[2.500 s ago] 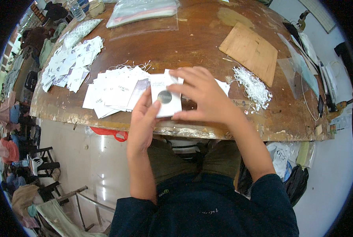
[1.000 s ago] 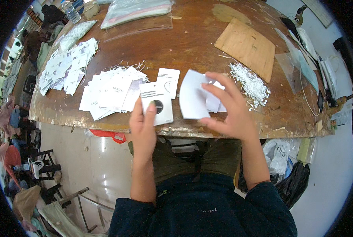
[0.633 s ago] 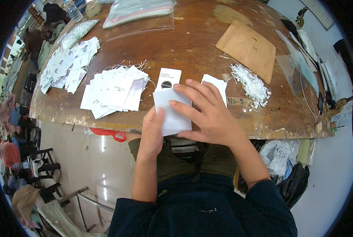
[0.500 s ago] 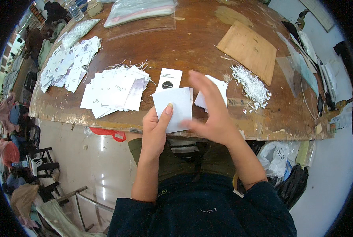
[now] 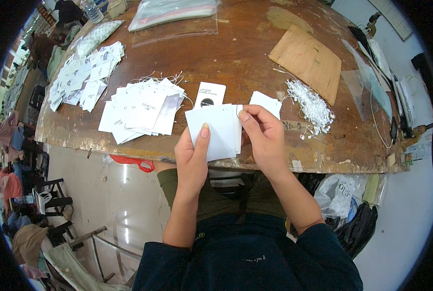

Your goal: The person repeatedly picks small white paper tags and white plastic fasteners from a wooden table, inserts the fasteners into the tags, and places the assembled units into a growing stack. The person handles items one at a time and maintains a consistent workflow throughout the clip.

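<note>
My left hand [image 5: 192,151] grips a small stack of white cards [image 5: 211,133], its thumb lying across the top one. At the stack's upper right corner, my right hand [image 5: 265,136] pinches the edge of a card between thumb and forefinger. The cards are slightly fanned toward that side. Just beyond them lies a small white card with a black round mark [image 5: 210,93]. Partly behind my right hand rests another pile of white cards [image 5: 266,103]. To the right of it is a tangled bunch of white tag strings [image 5: 308,109].
Strung white tags [image 5: 151,109] lie in a heap at left, with another tag heap [image 5: 86,77] farther left. A thin wooden board [image 5: 306,63] sits at the right. Clear plastic bags [image 5: 173,14] lie at the back of the brown table [image 5: 216,58].
My right hand has come down from above the cards and closed on the stack's right edge. The cards at that edge are now fanned out more. My left hand keeps its hold.
</note>
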### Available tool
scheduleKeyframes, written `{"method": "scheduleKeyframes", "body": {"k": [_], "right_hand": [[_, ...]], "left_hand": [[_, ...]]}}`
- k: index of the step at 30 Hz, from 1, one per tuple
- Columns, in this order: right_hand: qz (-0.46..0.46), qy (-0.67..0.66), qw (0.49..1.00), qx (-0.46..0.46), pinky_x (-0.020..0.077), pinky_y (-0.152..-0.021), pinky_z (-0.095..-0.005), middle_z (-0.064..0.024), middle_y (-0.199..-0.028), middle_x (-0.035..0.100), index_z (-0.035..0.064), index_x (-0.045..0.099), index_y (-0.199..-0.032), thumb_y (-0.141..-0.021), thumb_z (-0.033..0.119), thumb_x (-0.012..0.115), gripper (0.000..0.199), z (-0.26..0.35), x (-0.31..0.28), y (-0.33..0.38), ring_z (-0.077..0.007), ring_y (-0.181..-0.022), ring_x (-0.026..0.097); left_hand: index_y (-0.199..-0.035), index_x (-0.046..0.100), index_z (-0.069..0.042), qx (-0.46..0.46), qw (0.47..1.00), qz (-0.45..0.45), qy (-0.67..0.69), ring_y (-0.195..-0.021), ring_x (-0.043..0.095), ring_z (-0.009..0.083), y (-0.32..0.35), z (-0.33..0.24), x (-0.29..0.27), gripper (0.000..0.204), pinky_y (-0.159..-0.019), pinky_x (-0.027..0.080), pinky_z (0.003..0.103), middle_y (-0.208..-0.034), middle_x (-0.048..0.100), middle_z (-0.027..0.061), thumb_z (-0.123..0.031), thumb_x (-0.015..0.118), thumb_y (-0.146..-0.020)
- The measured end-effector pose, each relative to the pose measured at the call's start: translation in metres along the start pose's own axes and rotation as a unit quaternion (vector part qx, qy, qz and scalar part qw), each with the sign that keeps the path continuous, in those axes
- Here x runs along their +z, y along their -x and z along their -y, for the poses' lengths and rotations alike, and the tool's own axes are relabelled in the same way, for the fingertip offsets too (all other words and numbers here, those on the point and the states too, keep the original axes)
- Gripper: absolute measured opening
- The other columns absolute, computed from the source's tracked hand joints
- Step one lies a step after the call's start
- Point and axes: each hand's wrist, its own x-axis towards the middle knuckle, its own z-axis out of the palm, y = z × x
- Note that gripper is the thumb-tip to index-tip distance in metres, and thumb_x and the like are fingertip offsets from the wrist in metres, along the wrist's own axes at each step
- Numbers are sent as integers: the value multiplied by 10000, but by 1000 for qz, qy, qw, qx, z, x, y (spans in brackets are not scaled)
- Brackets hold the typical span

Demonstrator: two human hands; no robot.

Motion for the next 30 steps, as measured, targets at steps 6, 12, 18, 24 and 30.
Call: {"method": "scheduleKeyframes", "body": {"k": [6, 12, 18, 24, 30], "right_hand": [[-23, 43, 999, -16, 447, -570, -204, 5, -763, 614, -13, 631, -956, -971, 154, 606, 169, -5, -3, -4, -42, -648, 544], [-70, 95, 990, -81, 455, -568, -232, -23, -725, 629, -13, 636, -871, -938, 128, 641, 156, -2, -21, 1, -72, -617, 560], [168, 391, 878, -222, 432, -559, -257, -47, -739, 606, 9, 651, -931, -869, 104, 681, 117, 23, -48, 42, -122, -660, 575], [4, 189, 977, -98, 426, -582, -220, -13, -839, 622, 10, 653, -1046, -873, 115, 696, 207, 14, -30, 18, -62, -699, 538], [55, 13, 998, 17, 455, -712, -209, 9, -883, 637, 9, 634, -971, -926, 97, 645, 99, 13, -13, 6, -41, -789, 551]], "left_hand": [[-1188, 573, 45, 10, 1000, -3, -5, -897, 567, 77, 1, 0, 2, 325, -780, 472, 245, -1027, 641, 61, -228, 503, -1027], [-1172, 583, 50, 19, 999, -22, -46, -870, 559, 75, 0, -1, -2, 332, -750, 462, 240, -1003, 639, 59, -238, 504, -1027], [-1237, 563, 50, 17, 998, -9, -52, -962, 588, 115, -2, -5, -13, 350, -855, 473, 269, -1091, 641, 87, -217, 526, -1014], [-1194, 576, 42, 11, 1000, 23, -6, -896, 571, 73, 6, -3, 1, 312, -788, 472, 243, -1032, 645, 57, -211, 496, -1030], [-1211, 569, 41, 18, 998, 54, 18, -928, 579, 80, 13, -4, 3, 312, -810, 472, 245, -1052, 646, 62, -201, 497, -1028]]}}
